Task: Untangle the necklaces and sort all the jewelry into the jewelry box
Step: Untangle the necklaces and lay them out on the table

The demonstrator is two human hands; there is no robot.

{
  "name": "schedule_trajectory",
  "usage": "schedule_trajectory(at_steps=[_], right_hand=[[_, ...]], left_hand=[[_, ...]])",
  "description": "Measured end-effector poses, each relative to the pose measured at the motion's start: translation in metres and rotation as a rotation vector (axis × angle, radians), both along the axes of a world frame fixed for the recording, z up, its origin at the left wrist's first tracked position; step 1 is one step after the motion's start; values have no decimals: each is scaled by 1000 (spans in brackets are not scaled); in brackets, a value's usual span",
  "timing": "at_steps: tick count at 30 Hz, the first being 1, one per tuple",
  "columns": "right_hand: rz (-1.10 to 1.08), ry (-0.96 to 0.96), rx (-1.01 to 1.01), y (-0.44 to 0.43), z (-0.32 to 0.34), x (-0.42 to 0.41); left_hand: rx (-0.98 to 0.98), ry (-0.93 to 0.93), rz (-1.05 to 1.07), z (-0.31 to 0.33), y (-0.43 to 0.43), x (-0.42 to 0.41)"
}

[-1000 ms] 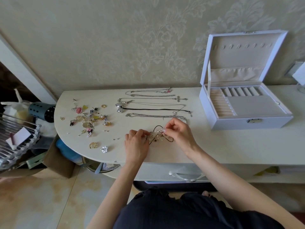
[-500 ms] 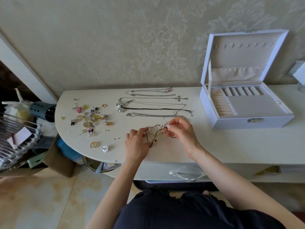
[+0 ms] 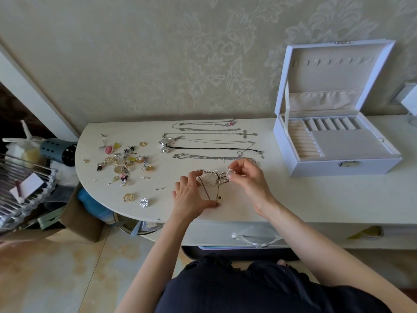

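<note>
2 hands work 1 tangle (image 3: pixel 214 180) at the near edge of the table (image 3: pixel 304 199), directly between them. Right hand (image 3: pixel 248 179) pinches a pearl strand at the tangle's upper right, fingers closed on it. Left hand (image 3: pixel 191 195) pins it: forefinger on the upper left, thumb beside the pendant (image 3: pixel 218 199), not closed around anything. The dark cord's long axis runs toward the person. Jewelry box (image 3: pixel 334 141) stands open, well to the right, nearer the right hand.
</note>
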State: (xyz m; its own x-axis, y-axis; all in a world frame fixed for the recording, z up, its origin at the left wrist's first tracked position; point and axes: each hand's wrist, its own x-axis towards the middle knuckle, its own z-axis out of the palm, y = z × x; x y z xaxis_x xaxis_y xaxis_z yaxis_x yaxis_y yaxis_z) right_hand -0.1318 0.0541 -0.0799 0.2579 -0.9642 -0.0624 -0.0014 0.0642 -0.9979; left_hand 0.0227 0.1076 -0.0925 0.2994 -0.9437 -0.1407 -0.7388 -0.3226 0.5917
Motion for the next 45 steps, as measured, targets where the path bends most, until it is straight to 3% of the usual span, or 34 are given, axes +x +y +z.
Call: schedule_trajectory(at_steps=[21, 25, 33, 40, 45], right_hand=[[-189, 9, -78, -4, 0, -6], [-144, 269, -95, -2, -4, -6], [145, 781, -443, -1, -18, 13], [159, 983, -490, -3, -10, 12], [215, 1151, -653, -2, -5, 13]], left_hand=[[62, -72, -6, -1, -1, -1], [71, -97, -4, -2, -1, -1], [88, -112, -39, 0, 0, -2], [99, -117, -19, 1, 1, -1], [119, -122, -17, 3, 2, -2]])
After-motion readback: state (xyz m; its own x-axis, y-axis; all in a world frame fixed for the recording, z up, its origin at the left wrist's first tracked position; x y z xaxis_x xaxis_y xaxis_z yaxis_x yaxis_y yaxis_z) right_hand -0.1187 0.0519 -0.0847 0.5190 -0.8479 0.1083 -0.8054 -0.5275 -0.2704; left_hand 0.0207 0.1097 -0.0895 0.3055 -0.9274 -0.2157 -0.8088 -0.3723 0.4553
